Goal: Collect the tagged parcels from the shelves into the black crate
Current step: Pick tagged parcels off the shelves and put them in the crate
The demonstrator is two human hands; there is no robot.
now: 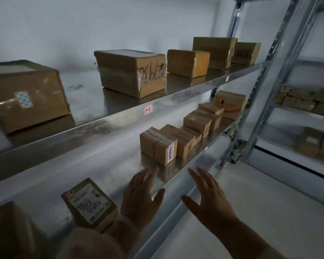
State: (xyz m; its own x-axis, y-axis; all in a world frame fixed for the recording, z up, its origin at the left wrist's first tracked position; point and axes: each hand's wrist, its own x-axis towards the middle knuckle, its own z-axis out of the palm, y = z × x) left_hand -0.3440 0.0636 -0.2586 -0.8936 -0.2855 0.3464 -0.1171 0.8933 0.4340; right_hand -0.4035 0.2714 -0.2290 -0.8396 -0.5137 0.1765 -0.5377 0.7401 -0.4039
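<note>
You are holding your left hand (141,198) and right hand (209,200) spread-fingered and empty before the taped parcel (158,145), likely to flank it.

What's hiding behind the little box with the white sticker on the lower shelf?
A row of small brown boxes lines up behind the little box, ending at a bigger box. Their far sides are hidden.
</note>
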